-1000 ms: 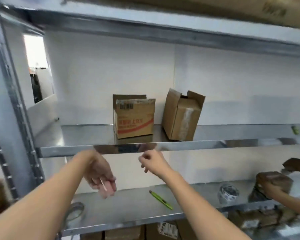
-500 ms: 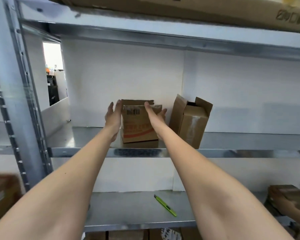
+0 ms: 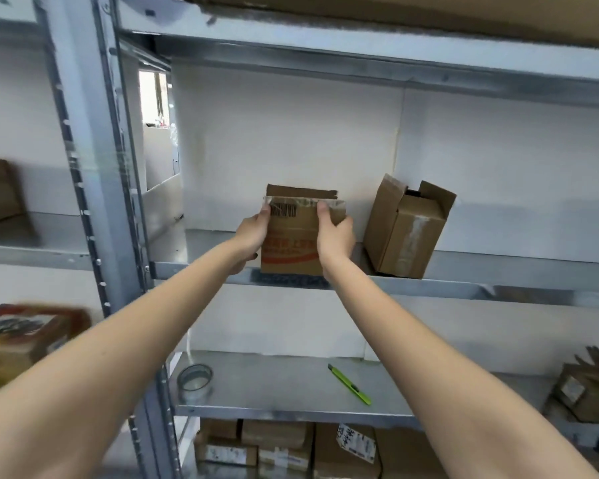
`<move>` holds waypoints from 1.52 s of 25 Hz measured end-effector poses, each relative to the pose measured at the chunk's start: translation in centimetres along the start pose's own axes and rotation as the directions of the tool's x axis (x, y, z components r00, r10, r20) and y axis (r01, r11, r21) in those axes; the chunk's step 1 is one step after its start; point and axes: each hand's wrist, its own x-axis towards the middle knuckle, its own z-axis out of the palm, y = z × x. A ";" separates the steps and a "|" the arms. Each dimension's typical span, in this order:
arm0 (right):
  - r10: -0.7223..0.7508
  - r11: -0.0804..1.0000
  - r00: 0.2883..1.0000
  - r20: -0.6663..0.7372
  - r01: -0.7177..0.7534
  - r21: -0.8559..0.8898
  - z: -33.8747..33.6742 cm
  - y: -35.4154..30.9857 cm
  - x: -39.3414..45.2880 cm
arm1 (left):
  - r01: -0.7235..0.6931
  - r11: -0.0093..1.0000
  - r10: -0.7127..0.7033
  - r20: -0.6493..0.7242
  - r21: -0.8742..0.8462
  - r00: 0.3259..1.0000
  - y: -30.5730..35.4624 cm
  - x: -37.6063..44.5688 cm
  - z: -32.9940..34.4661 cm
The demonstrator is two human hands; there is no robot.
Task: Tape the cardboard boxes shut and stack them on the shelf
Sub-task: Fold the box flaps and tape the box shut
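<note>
printed cardboard box (image 3: 293,243) gripped on both sides by left hand (image 3: 251,233) and right hand (image 3: 336,236), sat at front edge of middle shelf (image 3: 464,288), open-flapped box (image 3: 407,226) parked just beside, tape roll (image 3: 194,376) and green cutter (image 3: 350,385) left on lower shelf (image 3: 284,382)

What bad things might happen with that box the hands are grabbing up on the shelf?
The box, gripped by the left hand and right hand, sits at the shelf's front edge; a slip might drop it. Its back flap stands untaped, so anything inside might spill. The tilted open box close beside it might get knocked over.
</note>
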 end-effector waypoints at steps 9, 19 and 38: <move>-0.063 0.994 0.990 0.123 0.051 0.098 -4.0 2.9 -15.1 | -0.115 0.984 0.108 -0.057 -0.137 0.992 -6.4 -13.8 -2.5; 0.185 0.982 0.971 0.152 -0.179 -0.055 -3.3 18.4 -21.3 | 0.147 0.968 -0.125 0.117 -0.205 0.985 -20.5 -16.1 -0.7; 0.343 0.929 0.927 0.152 -0.311 -0.203 2.5 32.6 -1.3 | 0.206 0.967 -0.226 -0.133 -0.148 0.965 -32.9 5.1 5.7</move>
